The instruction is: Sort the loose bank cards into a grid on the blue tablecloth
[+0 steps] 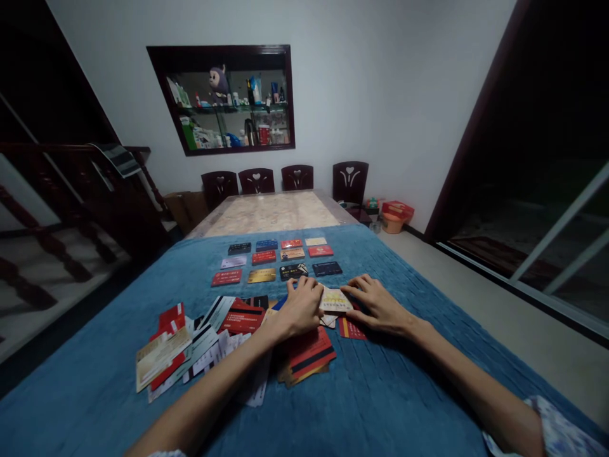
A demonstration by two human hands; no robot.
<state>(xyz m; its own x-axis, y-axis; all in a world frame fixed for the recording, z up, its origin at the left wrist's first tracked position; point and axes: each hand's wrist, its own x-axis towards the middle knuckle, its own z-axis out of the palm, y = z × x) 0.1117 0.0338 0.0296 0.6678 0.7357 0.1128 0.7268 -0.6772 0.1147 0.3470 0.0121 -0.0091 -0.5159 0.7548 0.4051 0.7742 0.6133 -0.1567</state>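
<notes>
A small stack of cream cards with yellow print (335, 299) lies between my two hands, just above the cloth. My left hand (304, 303) is closed on its left edge, while the fingers and thumb of my right hand (375, 303) grip its right edge. Under my right hand a red card with a yellow stripe (351, 329) partly shows. Loose cards spread in a heap (190, 349) at the left, some hidden by my left forearm. Nearer me is a red card with a black stripe (311, 352). Beyond my hands, several small card stacks (264, 257) form rows.
A blue cloth (118, 343) covers the near part of the table; its bare patterned top (280, 211) shows farther off. Dark chairs (351, 181) stand at the far end. An orange bucket (392, 222) is on the floor at right, a wooden railing (71, 209) at left.
</notes>
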